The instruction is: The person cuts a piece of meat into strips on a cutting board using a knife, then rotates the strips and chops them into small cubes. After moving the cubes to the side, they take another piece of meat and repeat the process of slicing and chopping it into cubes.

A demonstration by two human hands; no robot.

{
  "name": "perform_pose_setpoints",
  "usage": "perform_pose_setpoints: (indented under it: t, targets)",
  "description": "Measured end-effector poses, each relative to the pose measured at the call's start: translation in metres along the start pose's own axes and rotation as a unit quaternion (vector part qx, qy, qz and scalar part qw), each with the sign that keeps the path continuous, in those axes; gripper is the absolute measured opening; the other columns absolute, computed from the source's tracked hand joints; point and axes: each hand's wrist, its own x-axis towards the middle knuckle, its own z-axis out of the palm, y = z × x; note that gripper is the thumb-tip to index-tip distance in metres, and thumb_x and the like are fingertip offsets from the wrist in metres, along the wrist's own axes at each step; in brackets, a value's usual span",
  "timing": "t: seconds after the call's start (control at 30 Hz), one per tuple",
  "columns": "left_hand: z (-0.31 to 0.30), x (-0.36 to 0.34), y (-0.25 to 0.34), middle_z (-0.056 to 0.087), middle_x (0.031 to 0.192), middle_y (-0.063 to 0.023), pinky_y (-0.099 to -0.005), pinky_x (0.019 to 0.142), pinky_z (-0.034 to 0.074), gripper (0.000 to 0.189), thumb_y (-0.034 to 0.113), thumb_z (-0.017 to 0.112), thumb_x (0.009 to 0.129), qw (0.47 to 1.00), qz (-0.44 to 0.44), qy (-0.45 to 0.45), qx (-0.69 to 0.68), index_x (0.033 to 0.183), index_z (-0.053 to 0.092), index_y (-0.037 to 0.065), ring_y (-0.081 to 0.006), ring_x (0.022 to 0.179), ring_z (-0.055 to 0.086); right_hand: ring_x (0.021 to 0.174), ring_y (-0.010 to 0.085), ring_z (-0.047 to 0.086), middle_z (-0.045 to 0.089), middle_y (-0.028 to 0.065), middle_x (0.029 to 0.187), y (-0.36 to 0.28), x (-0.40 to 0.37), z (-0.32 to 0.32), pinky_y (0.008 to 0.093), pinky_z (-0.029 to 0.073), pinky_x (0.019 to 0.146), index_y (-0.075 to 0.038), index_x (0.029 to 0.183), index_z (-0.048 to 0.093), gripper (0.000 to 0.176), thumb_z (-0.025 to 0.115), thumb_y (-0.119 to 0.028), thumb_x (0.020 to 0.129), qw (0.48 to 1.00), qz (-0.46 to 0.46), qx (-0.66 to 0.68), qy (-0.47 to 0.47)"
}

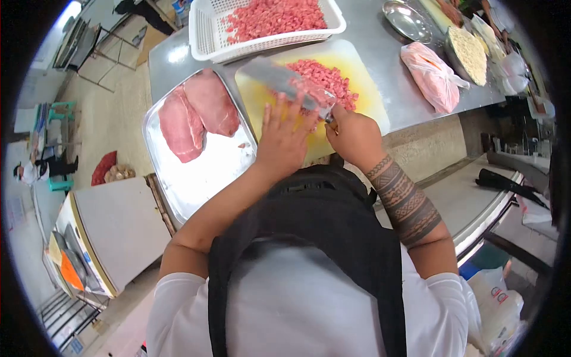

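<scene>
My right hand [355,135] is closed round the handle of a broad knife [276,78], whose blade points left over the cutting board [372,89] and looks blurred at its tip. Fingers spread, my left hand [284,135] lies at the board's near side, its fingertips beside the blade. Diced raw meat [333,80] is heaped on the yellow-stained board behind the knife. To the left, two large pieces of raw meat [211,101] rest in a metal tray [199,193].
A white basket [267,44] of diced meat stands behind the board. Right of it are a metal bowl [406,21], a plastic bag of meat [431,74] and a bowl of pale crumbs [468,53]. A co-worker's hand shows at the far right; another person stands far left.
</scene>
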Motion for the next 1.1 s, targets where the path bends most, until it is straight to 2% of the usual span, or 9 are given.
perform_pose_setpoints:
  t: [0.07,0.23,0.33,0.47,0.6,0.77,0.9,0.97,1.1]
  targets:
    - [0.006,0.017,0.002,0.038,0.168,-0.0199,-0.0703,0.124,0.021,0.065,0.016,0.063,0.093,0.996,0.029,-0.081,0.018,0.157,0.052,0.017,-0.0475,0.156,0.031,0.079,0.0340,0.071,0.071,0.0138,0.083,0.004,-0.005,-0.004,0.0467,0.057,0.071,-0.005,0.095,0.061,0.018,0.072,-0.018,0.088,0.997,-0.050,-0.045,0.028]
    - [0.041,0.045,-0.005,0.039,0.169,-0.0178,-0.0694,0.126,0.016,0.064,0.021,0.059,0.097,0.989,0.081,-0.120,0.037,0.159,0.048,0.015,-0.0442,0.159,0.027,0.076,0.0319,0.068,0.066,0.0094,0.077,0.024,-0.019,-0.011,0.0454,0.055,0.070,-0.007,0.093,0.061,0.017,0.072,-0.017,0.086,0.978,-0.164,-0.108,0.069]
    - [0.055,0.043,-0.009,0.038,0.170,-0.0176,-0.0692,0.127,0.013,0.065,0.026,0.057,0.098,0.987,0.080,-0.109,0.085,0.160,0.046,0.010,-0.0425,0.160,0.027,0.082,0.0311,0.070,0.068,0.0096,0.086,0.041,-0.039,-0.027,0.0446,0.056,0.073,-0.008,0.098,0.061,0.018,0.072,-0.015,0.086,0.978,-0.177,-0.102,0.036]
    - [0.053,0.036,-0.037,0.036,0.171,-0.0189,-0.0682,0.128,0.010,0.071,0.034,0.058,0.100,0.975,0.052,-0.167,0.138,0.161,0.041,0.004,-0.0437,0.160,0.025,0.079,0.0311,0.068,0.067,0.0082,0.083,0.074,-0.091,-0.056,0.0453,0.056,0.073,-0.012,0.113,0.065,0.034,0.077,-0.015,0.081,0.986,-0.115,-0.115,0.039]
    - [0.074,0.029,-0.112,0.033,0.169,-0.0269,-0.0682,0.128,0.011,0.081,0.046,0.060,0.101,0.993,-0.034,-0.111,0.017,0.163,0.036,0.001,-0.0475,0.160,0.023,0.083,0.0313,0.070,0.068,0.0096,0.083,0.101,-0.140,-0.062,0.0460,0.056,0.075,-0.016,0.135,0.066,0.054,0.077,-0.014,0.082,0.998,0.028,-0.057,0.010]
    - [0.121,0.062,-0.193,0.032,0.167,-0.0344,-0.0622,0.129,0.015,0.090,0.056,0.060,0.102,0.977,-0.198,-0.025,-0.080,0.164,0.031,-0.002,-0.0513,0.157,0.026,0.094,0.0377,0.073,0.075,0.0183,0.097,0.104,-0.134,-0.038,0.0489,0.057,0.083,-0.012,0.140,0.065,0.050,0.072,-0.021,0.091,0.967,0.242,0.081,0.009]
    - [0.140,0.092,-0.155,0.030,0.169,-0.0319,-0.0555,0.131,0.016,0.090,0.056,0.058,0.103,0.974,-0.101,-0.121,-0.165,0.165,0.029,-0.003,-0.0468,0.159,0.026,0.098,0.0430,0.073,0.076,0.0244,0.107,0.113,-0.085,0.007,0.0512,0.057,0.086,-0.010,0.139,0.066,0.047,0.068,-0.030,0.096,0.948,0.286,0.137,0.031]
    - [0.127,0.101,-0.123,0.029,0.170,-0.0303,-0.0537,0.132,0.016,0.090,0.056,0.057,0.104,0.961,-0.042,-0.193,-0.192,0.165,0.028,-0.003,-0.0437,0.160,0.025,0.100,0.0443,0.073,0.075,0.0261,0.107,0.106,-0.054,0.028,0.0518,0.058,0.088,-0.008,0.137,0.067,0.048,0.069,-0.032,0.095,0.950,0.259,0.155,0.080]
    - [0.111,0.098,-0.118,0.030,0.171,-0.0284,-0.0512,0.131,0.021,0.082,0.047,0.063,0.104,0.930,-0.065,-0.171,-0.318,0.164,0.034,0.000,-0.0415,0.159,0.029,0.101,0.0442,0.073,0.075,0.0261,0.106,0.063,-0.007,0.022,0.0502,0.058,0.089,-0.006,0.134,0.069,0.049,0.071,-0.030,0.092,0.951,0.240,0.195,0.018]
